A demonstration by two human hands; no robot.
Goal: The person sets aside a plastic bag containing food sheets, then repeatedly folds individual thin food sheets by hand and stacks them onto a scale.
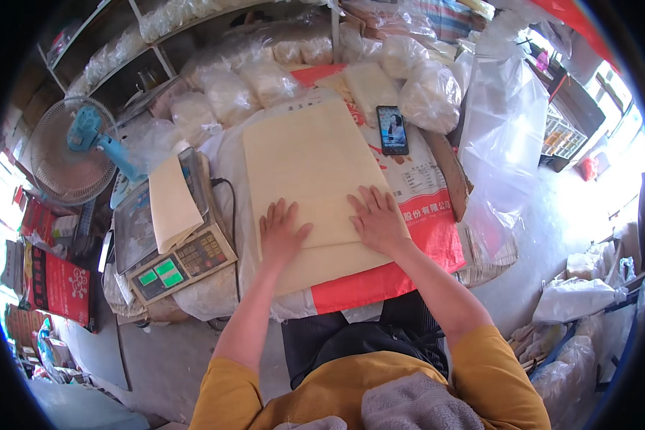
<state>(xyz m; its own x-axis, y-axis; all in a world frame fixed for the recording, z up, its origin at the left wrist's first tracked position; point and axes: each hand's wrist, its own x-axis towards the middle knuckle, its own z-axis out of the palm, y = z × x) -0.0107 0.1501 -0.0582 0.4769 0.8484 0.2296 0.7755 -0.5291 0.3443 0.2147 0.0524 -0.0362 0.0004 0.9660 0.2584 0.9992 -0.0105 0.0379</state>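
A long cream-coloured sheet (312, 150), with a fold or overlapping edge across its near part, lies flat before me. My left hand (282, 231) rests palm down on its left side, fingers apart. On the right side my right hand (375, 219) is also pressed flat, fingers spread. Neither hand grips anything. A folded sheet of similar material (172, 201) lies on a digital weighing scale (185, 260) to the left. Under the large sheet are a red and white printed sack (424, 209) and whitish plastic.
A smartphone (392, 130) with a lit screen lies beyond my right hand. Filled clear plastic bags (226, 94) line the table's far side. A fan (75, 150) stands at the left. Large plastic bags (502, 129) hang at the right. A black cable (234, 215) runs beside the scale.
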